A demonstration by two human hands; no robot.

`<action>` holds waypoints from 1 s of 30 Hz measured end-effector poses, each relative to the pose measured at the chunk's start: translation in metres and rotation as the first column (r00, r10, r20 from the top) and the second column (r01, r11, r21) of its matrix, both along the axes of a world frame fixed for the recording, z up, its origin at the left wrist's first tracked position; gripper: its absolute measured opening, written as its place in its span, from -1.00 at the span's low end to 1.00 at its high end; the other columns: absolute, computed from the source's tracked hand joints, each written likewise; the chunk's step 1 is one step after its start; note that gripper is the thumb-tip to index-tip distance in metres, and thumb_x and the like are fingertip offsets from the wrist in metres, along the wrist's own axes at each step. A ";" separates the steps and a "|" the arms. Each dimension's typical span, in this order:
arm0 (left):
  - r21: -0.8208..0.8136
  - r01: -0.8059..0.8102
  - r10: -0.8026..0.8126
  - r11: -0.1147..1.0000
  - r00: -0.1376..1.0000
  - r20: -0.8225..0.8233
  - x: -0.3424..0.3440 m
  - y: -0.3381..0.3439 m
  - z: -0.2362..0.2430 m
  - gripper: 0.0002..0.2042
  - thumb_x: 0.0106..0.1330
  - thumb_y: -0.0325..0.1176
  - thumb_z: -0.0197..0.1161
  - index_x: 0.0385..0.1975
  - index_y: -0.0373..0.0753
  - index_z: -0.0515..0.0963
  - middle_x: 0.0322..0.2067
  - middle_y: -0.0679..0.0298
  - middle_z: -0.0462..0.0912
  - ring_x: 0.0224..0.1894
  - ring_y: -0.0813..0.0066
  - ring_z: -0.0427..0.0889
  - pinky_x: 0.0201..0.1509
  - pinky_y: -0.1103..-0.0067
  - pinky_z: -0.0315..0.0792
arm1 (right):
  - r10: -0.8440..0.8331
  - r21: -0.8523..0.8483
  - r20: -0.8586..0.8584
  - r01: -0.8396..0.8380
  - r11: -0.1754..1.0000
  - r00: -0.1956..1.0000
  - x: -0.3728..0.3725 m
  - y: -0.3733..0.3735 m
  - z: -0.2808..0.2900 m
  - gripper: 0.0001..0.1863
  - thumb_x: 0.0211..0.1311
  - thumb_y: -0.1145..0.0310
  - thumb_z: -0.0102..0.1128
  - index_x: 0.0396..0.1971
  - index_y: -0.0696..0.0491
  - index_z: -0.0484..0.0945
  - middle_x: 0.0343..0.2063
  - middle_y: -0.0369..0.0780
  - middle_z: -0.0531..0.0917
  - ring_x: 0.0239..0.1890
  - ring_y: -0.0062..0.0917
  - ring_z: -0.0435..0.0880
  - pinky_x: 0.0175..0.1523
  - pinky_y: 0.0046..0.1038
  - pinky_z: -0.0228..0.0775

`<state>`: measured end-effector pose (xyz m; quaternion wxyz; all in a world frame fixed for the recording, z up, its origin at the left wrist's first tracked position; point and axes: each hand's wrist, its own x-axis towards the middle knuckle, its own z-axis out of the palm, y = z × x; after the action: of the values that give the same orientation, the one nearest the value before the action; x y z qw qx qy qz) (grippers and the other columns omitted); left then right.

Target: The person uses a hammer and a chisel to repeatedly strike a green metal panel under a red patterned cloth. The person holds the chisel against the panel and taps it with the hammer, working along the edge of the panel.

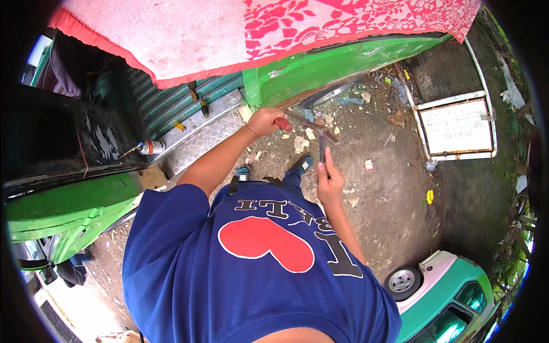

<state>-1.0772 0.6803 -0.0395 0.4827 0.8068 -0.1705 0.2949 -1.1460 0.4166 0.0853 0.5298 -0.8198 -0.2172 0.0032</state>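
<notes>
A: Your blue shirt point(251, 294) sits nearest the lens in the head view, only view we've got. Where are your hands?

B: Out past your chest, between you and the green vehicle panel point(326, 64). Your left hand point(264, 121) is closed round a red handle point(283, 124). Can't make out that tool's working end.

A: And your right hand point(330, 182)?

B: Fingers wrapped on the hammer point(323, 137), index laid along its shaft. Head is near the red handle; can't tell if they touch.

A: So how far along are you?

B: I'd call you mid-job: both tools up, neither set down. Pale chips point(300, 144) litter the ground below the panel, but nothing shows whether your work made them.

A: What's left?

B: Can't put a figure on it. The spot you're working isn't clear from here, so no finished edge to check.

A: Spare kit?

B: Yellow-and-black screwdriver point(205, 108) and a spray can point(152, 147) at the metal step point(200, 130), on your left. Pink towel point(171, 43) hangs over the panel.
</notes>
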 end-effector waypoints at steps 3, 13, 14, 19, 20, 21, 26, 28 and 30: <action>0.086 0.099 -0.099 0.991 0.995 -0.009 -0.006 -0.009 0.036 -0.70 0.23 -0.41 0.33 -0.67 -0.27 0.37 -0.66 0.17 0.41 -0.57 0.14 0.47 -0.45 0.34 0.35 | -0.059 0.124 -0.098 0.071 0.990 0.993 -0.006 -0.004 0.006 -0.53 0.37 0.54 0.09 0.27 0.14 0.42 -0.63 -0.36 0.51 -0.62 -0.73 0.43 -0.47 -0.61 0.33; 0.051 0.056 -0.056 0.997 0.998 0.005 -0.008 -0.007 0.039 -0.66 0.27 -0.38 0.32 -0.70 -0.27 0.36 -0.70 0.17 0.39 -0.62 0.15 0.43 -0.52 0.33 0.31 | -0.079 0.127 -0.201 0.106 0.986 0.976 -0.013 -0.003 0.003 -0.53 0.39 0.51 0.08 0.29 0.13 0.39 -0.59 -0.36 0.50 -0.60 -0.73 0.43 -0.45 -0.61 0.33; 0.057 0.050 -0.050 0.997 0.999 0.011 -0.008 -0.006 0.039 -0.66 0.27 -0.38 0.32 -0.70 -0.27 0.37 -0.70 0.17 0.39 -0.62 0.14 0.44 -0.52 0.33 0.31 | -0.083 0.133 -0.213 0.113 0.985 0.974 -0.014 -0.003 0.003 -0.53 0.40 0.51 0.08 0.29 0.14 0.39 -0.59 -0.36 0.50 -0.60 -0.73 0.42 -0.45 -0.61 0.33; 0.064 0.057 -0.058 0.996 0.998 0.016 -0.004 -0.005 0.037 -0.66 0.27 -0.36 0.32 -0.70 -0.27 0.37 -0.69 0.16 0.41 -0.61 0.15 0.45 -0.51 0.34 0.32 | -0.092 0.110 -0.231 0.120 0.987 0.969 -0.018 -0.005 0.003 -0.53 0.40 0.48 0.09 0.30 0.14 0.39 -0.60 -0.36 0.50 -0.60 -0.74 0.41 -0.45 -0.60 0.32; 0.063 0.060 -0.061 0.996 0.998 0.013 -0.004 -0.005 0.037 -0.66 0.27 -0.36 0.32 -0.69 -0.27 0.37 -0.69 0.16 0.41 -0.61 0.15 0.46 -0.51 0.34 0.32 | -0.095 0.106 -0.235 0.122 0.987 0.967 -0.018 -0.005 0.003 -0.53 0.40 0.48 0.09 0.30 0.14 0.39 -0.60 -0.36 0.49 -0.60 -0.74 0.41 -0.45 -0.60 0.32; 0.058 0.060 -0.060 0.997 0.998 0.007 -0.004 -0.006 0.037 -0.67 0.27 -0.37 0.33 -0.69 -0.27 0.38 -0.69 0.16 0.42 -0.61 0.15 0.46 -0.51 0.34 0.32 | -0.098 0.103 -0.240 0.126 0.987 0.966 -0.018 -0.005 0.003 -0.52 0.40 0.47 0.09 0.30 0.14 0.39 -0.61 -0.36 0.49 -0.60 -0.74 0.41 -0.45 -0.60 0.32; -0.016 0.005 -0.006 1.000 1.000 -0.015 -0.002 -0.009 0.036 -0.69 0.25 -0.38 0.35 -0.67 -0.27 0.40 -0.69 0.13 0.43 -0.61 0.13 0.47 -0.52 0.36 0.33 | -0.073 0.072 -0.236 0.092 0.993 0.969 -0.018 -0.003 0.016 -0.53 0.39 0.47 0.10 0.29 0.13 0.41 -0.61 -0.37 0.49 -0.61 -0.74 0.41 -0.46 -0.61 0.30; 0.009 -0.018 0.019 1.000 0.997 -0.070 -0.002 -0.006 0.035 -0.82 0.16 -0.43 0.36 -0.59 -0.26 0.49 -0.59 0.13 0.54 -0.50 0.11 0.57 -0.43 0.35 0.42 | -0.046 0.067 -0.141 0.056 0.996 0.989 -0.017 0.000 0.023 -0.53 0.37 0.48 0.11 0.28 0.13 0.42 -0.61 -0.33 0.52 -0.61 -0.73 0.42 -0.44 -0.61 0.32; 0.027 -0.024 0.027 0.999 0.994 -0.105 -0.001 -0.005 0.035 -0.90 0.10 -0.46 0.36 -0.53 -0.26 0.54 -0.53 0.12 0.60 -0.45 0.10 0.62 -0.39 0.34 0.46 | -0.003 0.063 0.050 0.000 0.998 0.999 -0.016 0.002 0.028 -0.53 0.36 0.49 0.13 0.26 0.13 0.44 -0.58 -0.27 0.58 -0.59 -0.69 0.44 -0.42 -0.58 0.34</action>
<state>-1.0785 0.6756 -0.0047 0.4769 0.8295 -0.1382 0.2557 -1.1624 0.4185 0.1135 0.5498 -0.8027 -0.2297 -0.0248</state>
